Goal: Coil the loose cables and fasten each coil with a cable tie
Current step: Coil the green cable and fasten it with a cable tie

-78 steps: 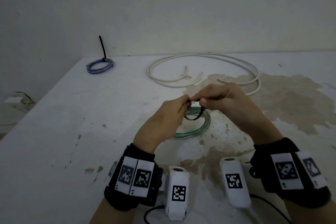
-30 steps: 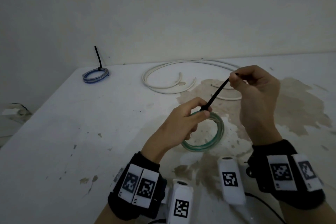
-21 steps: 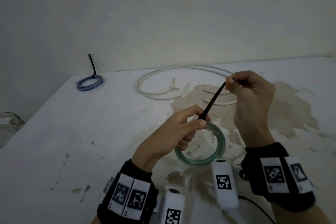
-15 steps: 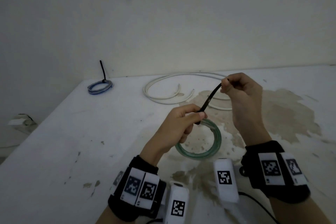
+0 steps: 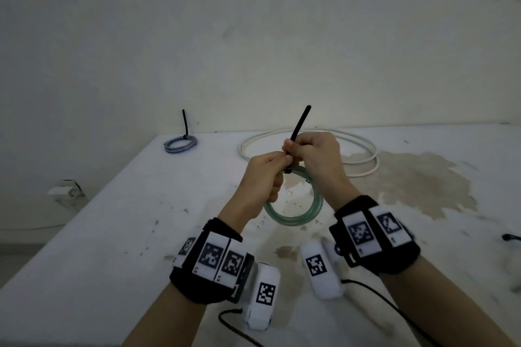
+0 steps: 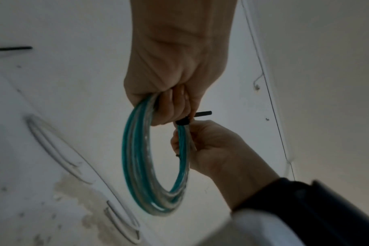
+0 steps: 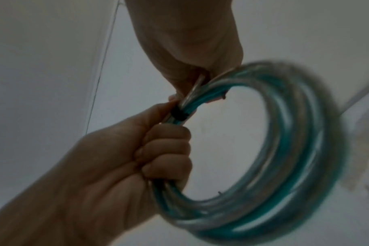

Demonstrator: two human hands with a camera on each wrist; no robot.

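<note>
A green and clear cable coil (image 5: 296, 210) hangs from both hands above the white table (image 5: 118, 234). My left hand (image 5: 277, 160) grips the coil's top in a fist, as the right wrist view shows with the left hand (image 7: 164, 149) wrapped round the strands. A black cable tie (image 5: 298, 127) is cinched round the coil (image 7: 284, 149); its band (image 7: 178, 114) sits just above the left fist. My right hand (image 5: 293, 151) pinches the tie's tail at its base, and the free tail points up. In the left wrist view the tie (image 6: 182, 122) sits between both hands on the coil (image 6: 135, 149).
A blue coil (image 5: 180, 145) bound with an upright black tie lies at the table's back left. A loose white cable (image 5: 363, 149) curves behind my hands. A brown stain (image 5: 417, 177) spreads to the right. The table's left edge drops toward a wall socket (image 5: 66, 190).
My right hand, which held the tie's tail stretched up and right, has slid down to its base beside the left hand. The tail now stands free, pointing up.
</note>
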